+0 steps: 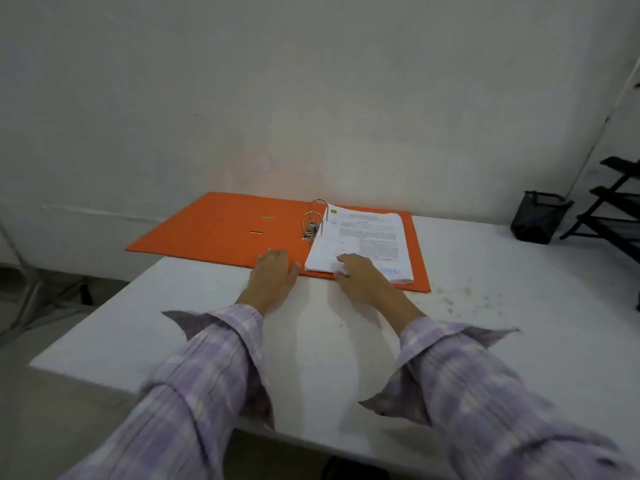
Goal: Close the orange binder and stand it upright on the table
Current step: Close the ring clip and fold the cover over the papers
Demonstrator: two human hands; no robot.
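Note:
The orange binder (221,226) lies open and flat on the white table (485,306), its left cover hanging past the table's left edge. Two metal rings (313,218) stand up at the spine. A stack of printed papers (367,240) rests on the right cover. My left hand (273,275) lies flat on the table, fingertips touching the binder's near edge by the spine, holding nothing. My right hand (363,278) rests on the near edge of the papers, fingers spread, with the thumb at the stack's lower corner.
A black mesh pen holder (538,216) stands at the table's back right. A black tiered rack (613,209) sits beside it at the right edge. A pale wall runs close behind the binder. The floor lies left of the table.

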